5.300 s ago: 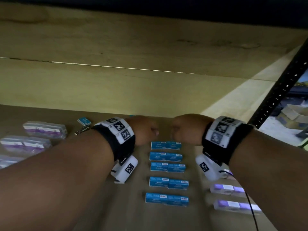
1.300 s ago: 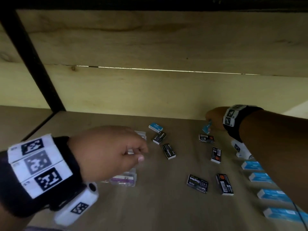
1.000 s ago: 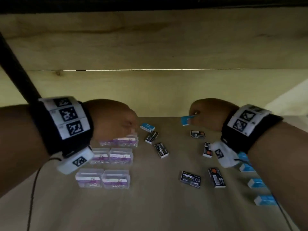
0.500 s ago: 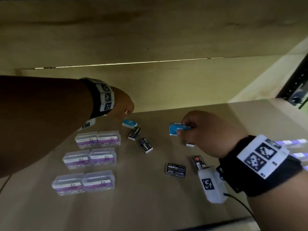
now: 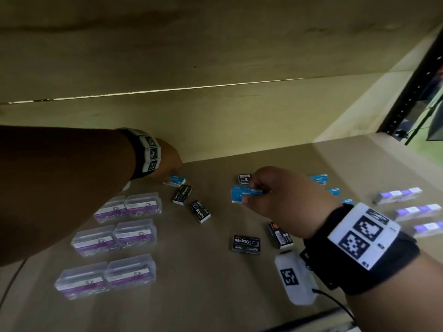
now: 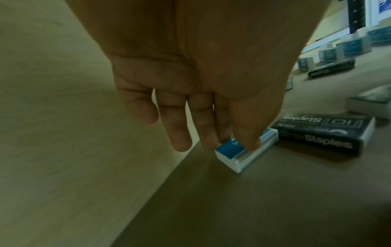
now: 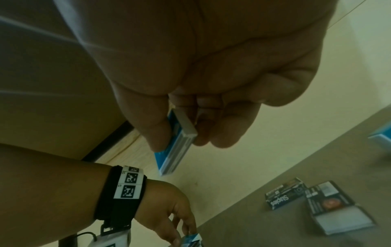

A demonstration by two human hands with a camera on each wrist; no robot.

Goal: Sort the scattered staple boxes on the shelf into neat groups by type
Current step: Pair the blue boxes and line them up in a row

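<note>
My right hand [image 5: 249, 195] pinches a small blue staple box [image 5: 237, 197] between thumb and fingers, lifted above the shelf's middle; the right wrist view shows the same blue box [image 7: 173, 158] held on edge. My left hand [image 5: 171, 177] reaches to the back, where another blue box [image 5: 177, 180] lies flat by the rear wall. Its fairly straight fingertips [image 6: 249, 142] touch the top of that box [image 6: 243, 155]. Several black staple boxes [image 5: 199, 211] lie scattered between my hands.
Clear boxes with purple labels [image 5: 127, 207] stand in paired rows at the left. A row of blue boxes [image 5: 318, 178] and purple-white boxes [image 5: 398, 195] sits at the right. The wooden back wall [image 5: 215, 121] is close behind, and a black shelf post [image 5: 412, 87] stands at the right.
My left hand has dropped from above the back blue box down onto it. My right hand still holds its blue box, now slightly further right.
</note>
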